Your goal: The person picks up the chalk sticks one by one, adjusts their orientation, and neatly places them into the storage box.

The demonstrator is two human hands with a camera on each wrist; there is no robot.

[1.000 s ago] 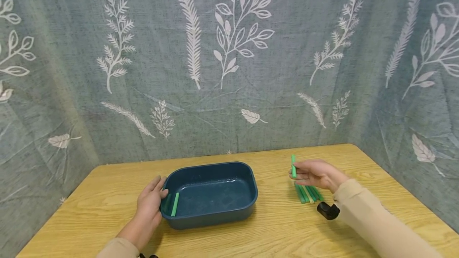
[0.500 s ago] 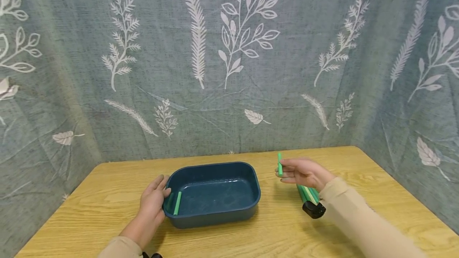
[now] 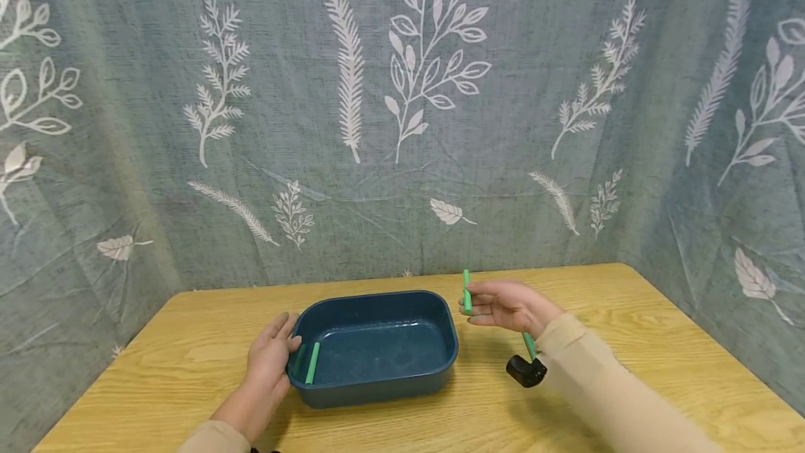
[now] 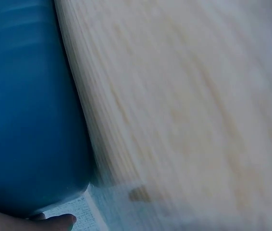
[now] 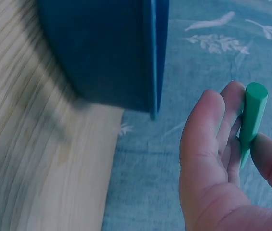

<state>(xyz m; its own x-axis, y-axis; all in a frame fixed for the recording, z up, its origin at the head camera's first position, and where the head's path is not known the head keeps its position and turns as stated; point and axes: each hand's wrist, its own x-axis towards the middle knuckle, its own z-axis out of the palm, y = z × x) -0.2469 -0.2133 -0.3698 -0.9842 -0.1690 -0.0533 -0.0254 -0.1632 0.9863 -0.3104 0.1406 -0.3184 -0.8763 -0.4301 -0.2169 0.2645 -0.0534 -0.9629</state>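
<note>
- A short, straight, bright green stick [image 3: 467, 290] of matt finish is standing nearly upright in the air, near the right end of the deep blue, smooth, round-cornered tub [image 3: 377, 396] and not touching it
- The bare right hand [image 3: 506, 303] is pinching that stick between thumb and fingertips; a firm but gentle pinch around its middle should be serving well, leaving both ends free
- From where I'm standing, the tub's right rim is looking like the edge to respect, and any crossing is calling for the stick's lower end to be lifted clear
- A second green stick [image 3: 312, 363] is lying inside by the left end, so the tub's floor is offering more room to its right
- The bare left hand [image 3: 267, 351] is resting against the left end, fingers fairly straight, unclenched, probably steadying it
- Another green piece [image 3: 530, 346] is showing beside the beige right sleeve [image 3: 604, 376], where a low forearm could be brushing it on the yellow wood-grained table [image 3: 478, 411]
</note>
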